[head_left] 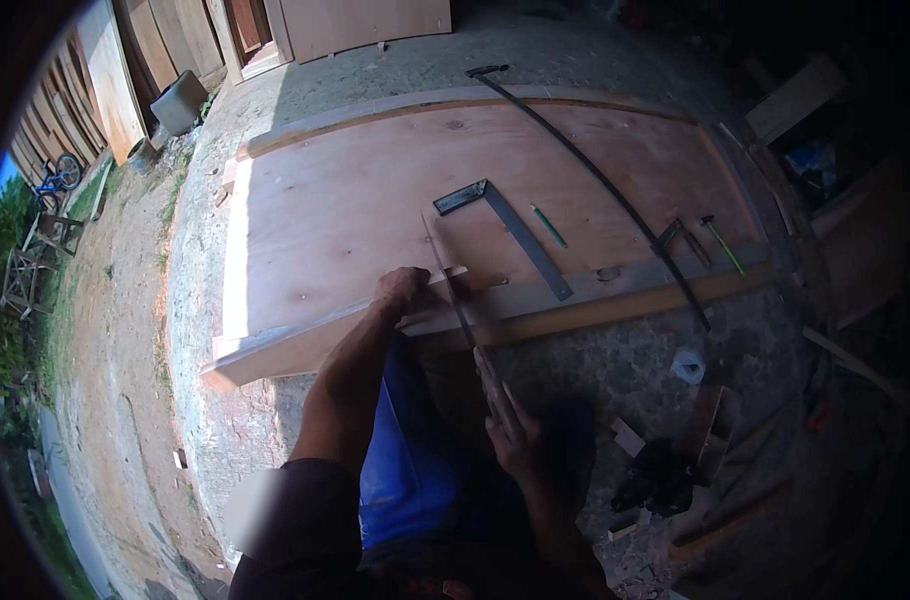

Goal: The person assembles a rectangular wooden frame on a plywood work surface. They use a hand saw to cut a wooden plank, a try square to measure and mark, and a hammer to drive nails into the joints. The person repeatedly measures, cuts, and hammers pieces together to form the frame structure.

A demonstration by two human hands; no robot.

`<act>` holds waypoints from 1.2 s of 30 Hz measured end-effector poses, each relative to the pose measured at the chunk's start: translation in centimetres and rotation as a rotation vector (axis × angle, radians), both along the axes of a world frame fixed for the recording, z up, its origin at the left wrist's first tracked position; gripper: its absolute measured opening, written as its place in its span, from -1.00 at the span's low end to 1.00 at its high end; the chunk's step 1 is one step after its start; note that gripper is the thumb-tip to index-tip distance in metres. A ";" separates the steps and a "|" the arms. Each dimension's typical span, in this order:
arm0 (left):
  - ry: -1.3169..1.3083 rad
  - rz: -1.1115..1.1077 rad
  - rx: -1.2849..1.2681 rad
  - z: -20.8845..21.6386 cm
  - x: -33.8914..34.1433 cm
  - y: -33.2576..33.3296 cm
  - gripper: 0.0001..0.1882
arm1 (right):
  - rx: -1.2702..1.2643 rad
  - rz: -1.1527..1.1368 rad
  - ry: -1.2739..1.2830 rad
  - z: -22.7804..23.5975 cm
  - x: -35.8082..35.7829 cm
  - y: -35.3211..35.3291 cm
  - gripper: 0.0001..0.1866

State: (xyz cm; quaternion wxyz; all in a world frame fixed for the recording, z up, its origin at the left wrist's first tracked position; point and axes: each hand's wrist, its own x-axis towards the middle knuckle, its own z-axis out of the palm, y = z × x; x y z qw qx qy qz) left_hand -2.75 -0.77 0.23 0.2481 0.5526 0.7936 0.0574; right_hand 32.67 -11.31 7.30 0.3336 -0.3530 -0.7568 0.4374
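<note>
My right hand [517,440] is closed round the handle of a handsaw [461,318], whose narrow blade points away from me and crosses a small pale wood strip [453,273]. Just left of the blade, my left hand [403,288] is closed on that strip, pressing it at the near edge of a large framed plywood panel [345,200]. Its fingertips are partly hidden. On the panel, right of the saw, lie a metal try square [530,243] and a green pencil [548,226].
A long black bar clamp [595,180] spans the panel. Near its lower end lies a hammer with a green handle [723,246]. Wood offcuts [630,437], a black plastic bag [657,478] and a whitish roll [688,365] are on the floor at right. A grey container [179,103] stands far left.
</note>
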 end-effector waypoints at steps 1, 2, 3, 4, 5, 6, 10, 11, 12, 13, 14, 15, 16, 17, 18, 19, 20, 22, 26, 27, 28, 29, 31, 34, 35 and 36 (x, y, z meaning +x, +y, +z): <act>-0.041 -0.014 -0.027 0.5 0.7 1.1 -0.57 | -0.035 -0.009 -0.111 1.6 3.8 -2.5 -0.39; -0.068 0.000 -0.073 2.6 0.8 0.8 -0.53 | -0.078 0.013 -0.208 3.1 7.1 -5.1 -0.39; -0.092 0.004 -0.112 3.5 1.0 0.9 -0.49 | -0.118 0.007 -0.134 6.0 7.1 -5.8 -0.40; -0.070 -0.015 -0.095 3.3 1.0 1.0 -0.46 | -0.128 0.007 -0.135 6.2 6.8 -6.0 -0.40; -0.040 -0.010 -0.086 2.9 1.1 0.8 -0.46 | -0.142 0.012 -0.140 6.3 6.5 -6.1 -0.40; -0.018 -0.018 -0.073 2.8 2.2 1.0 -0.46 | -0.128 0.019 -0.231 3.4 6.5 -5.4 -0.40; 0.063 0.004 0.053 1.2 4.3 0.5 -0.45 | -0.184 -0.072 0.052 -3.0 -3.8 4.7 -0.43; 0.062 -0.012 0.044 1.4 4.5 0.8 -0.44 | -0.125 -0.085 0.053 -3.6 -5.0 5.6 -0.40; 0.060 -0.007 0.018 1.4 4.1 0.2 -0.44 | -0.159 -0.078 0.043 -3.3 -4.6 4.4 -0.41; 0.058 0.003 0.008 1.8 3.5 0.1 -0.44 | -0.177 -0.065 0.034 -2.0 -4.2 3.9 -0.41; 0.035 -0.008 -0.015 2.0 3.0 -0.1 -0.50 | -0.165 -0.053 0.011 -0.8 -2.7 2.7 -0.41; 0.027 -0.012 -0.020 2.7 1.7 0.4 -0.56 | -0.146 -0.037 0.000 0.3 -1.4 1.6 -0.41; 0.001 -0.018 -0.044 2.5 1.0 0.1 -0.62 | -0.117 -0.022 -0.041 0.8 2.4 -1.9 -0.41; -0.008 -0.027 -0.050 2.6 1.2 0.5 -0.61 | -0.093 -0.022 -0.075 -0.4 7.0 -5.1 -0.42; -0.020 -0.045 -0.059 3.1 1.8 1.1 -0.60 | -0.069 -0.035 -0.114 -1.7 11.8 -8.3 -0.43; -0.013 -0.045 -0.079 3.2 1.7 1.0 -0.60 | -0.077 -0.023 -0.117 -2.8 12.6 -9.0 -0.42; -0.003 -0.021 -0.070 2.8 1.7 0.7 -0.49 | -0.083 -0.011 -0.121 -3.8 13.3 -9.7 -0.42; 0.042 0.011 -0.028 1.1 1.9 0.0 -0.55 | -0.057 0.031 -0.314 2.1 7.0 -5.4 -0.39; 0.135 -0.042 0.059 2.6 5.0 1.5 -0.79 | -0.208 -0.094 0.078 -3.7 -4.5 6.0 -0.46; 0.146 -0.050 0.039 2.8 5.1 0.5 -0.84 | -0.253 -0.078 0.056 -3.3 -4.2 5.0 -0.44; 0.110 -0.021 -0.004 2.8 3.6 0.3 -0.80 | -0.293 -0.054 0.036 -2.1 -4.0 4.2 -0.43; 0.067 -0.010 -0.024 2.6 2.8 -0.2 -0.77 | -0.332 -0.033 0.015 -0.8 -3.5 3.6 -0.41; -0.019 0.008 -0.035 3.1 1.2 0.5 -0.68 | -0.130 0.039 -0.127 2.2 2.1 -1.0 -0.40; -0.013 0.019 -0.062 3.2 1.6 0.7 -0.50 | -0.308 0.038 -0.072 6.2 6.2 -5.0 -0.39; -0.005 0.027 -0.066 3.1 1.7 0.7 -0.48 | -0.365 0.018 -0.047 5.8 6.5 -5.5 -0.39; 0.012 -0.005 -0.075 3.3 2.2 0.8 -0.50 | -0.348 0.011 -0.176 4.3 7.0 -5.1 -0.39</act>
